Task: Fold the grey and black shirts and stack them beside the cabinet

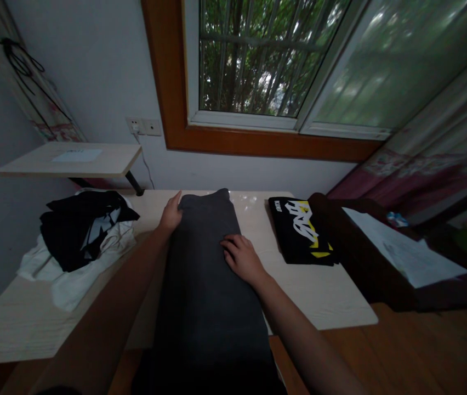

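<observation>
A long, dark grey piece of folded cloth (206, 263) lies lengthwise over the table, running from near the back edge down toward my body. Its near end fades into dark shadow. My left hand (171, 214) is at the cloth's far left edge, turned on its side with a finger stretched out along it; its other fingers are partly hidden. On the cloth's right side rests my right hand (240, 258), palm down, fingers slightly bent and apart. Right of the cloth lies a folded black garment (299, 227) with white and yellow print.
A rumpled pile of black clothing (69, 230) and white clothing (69, 288) sits at the left of the pale table (299, 296). Behind it stands a raised wooden shelf (114, 159) bearing a paper. A dark brown seat (365, 263) with papers adjoins the table's right. The window (270, 66) is behind.
</observation>
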### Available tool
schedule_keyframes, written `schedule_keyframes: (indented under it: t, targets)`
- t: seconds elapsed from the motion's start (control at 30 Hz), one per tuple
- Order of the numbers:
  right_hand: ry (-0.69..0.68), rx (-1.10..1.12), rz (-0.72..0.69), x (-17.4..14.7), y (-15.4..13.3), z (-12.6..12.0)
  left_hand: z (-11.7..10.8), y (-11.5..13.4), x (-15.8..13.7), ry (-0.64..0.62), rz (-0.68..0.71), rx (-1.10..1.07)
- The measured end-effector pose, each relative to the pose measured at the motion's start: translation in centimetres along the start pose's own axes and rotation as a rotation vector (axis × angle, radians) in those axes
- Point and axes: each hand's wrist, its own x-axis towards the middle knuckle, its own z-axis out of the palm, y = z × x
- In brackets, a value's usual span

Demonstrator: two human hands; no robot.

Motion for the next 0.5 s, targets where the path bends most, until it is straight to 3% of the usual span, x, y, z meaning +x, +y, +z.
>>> schedule_keyframes:
  t: [0.17,0.33,0.4,0.5]
  targets:
    - [-0.015,-0.020,-0.001,-0.1,-0.1,0.1,0.0,0.9,-0.9,0.048,0.201,0.305]
    - [-0.019,-0.094,0.014,0.2,-0.4,0.0,1.3,3.4,-1.8,-0.168,0.469,0.642]
    - [-0.021,-0.135,0.027,0.6,-0.7,-0.1,2.3,4.0,-2.4,-0.242,0.498,0.744]
    - [-0.005,-0.180,0.057,1.7,-1.0,-0.1,3.7,3.9,-3.2,-0.270,0.428,0.832]
